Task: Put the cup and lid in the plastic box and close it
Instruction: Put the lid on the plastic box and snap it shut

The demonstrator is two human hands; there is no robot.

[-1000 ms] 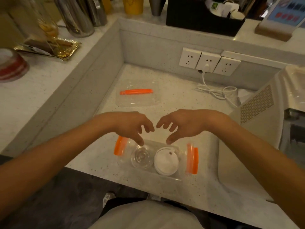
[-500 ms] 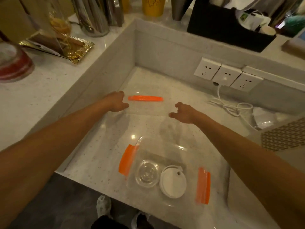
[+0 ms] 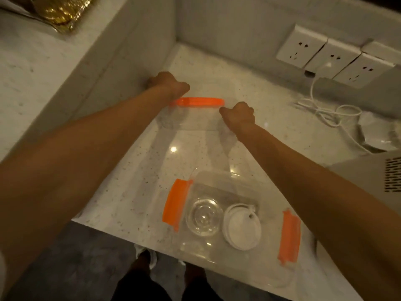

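A clear plastic box [image 3: 219, 179] with orange side clasps stands open near the counter's front edge. Inside it a clear cup [image 3: 204, 217] stands on the left and a white round lid [image 3: 242, 230] lies on the right. Farther back lies the box's clear cover [image 3: 195, 118] with an orange handle strip. My left hand [image 3: 168, 85] grips the cover's far left corner. My right hand [image 3: 238, 115] grips its right edge. The cover looks tilted up a little off the counter.
A raised counter wall [image 3: 121, 68] runs along the left and back. Three white sockets [image 3: 332, 57] sit on the back wall, with a white cable [image 3: 325, 111] coiled below. A grey appliance [image 3: 368, 177] fills the right side. Gold foil [image 3: 63, 11] lies on the upper ledge.
Both hands left the box, reached back across the counter and closed on the clear cover. The camera has tipped down and forward.
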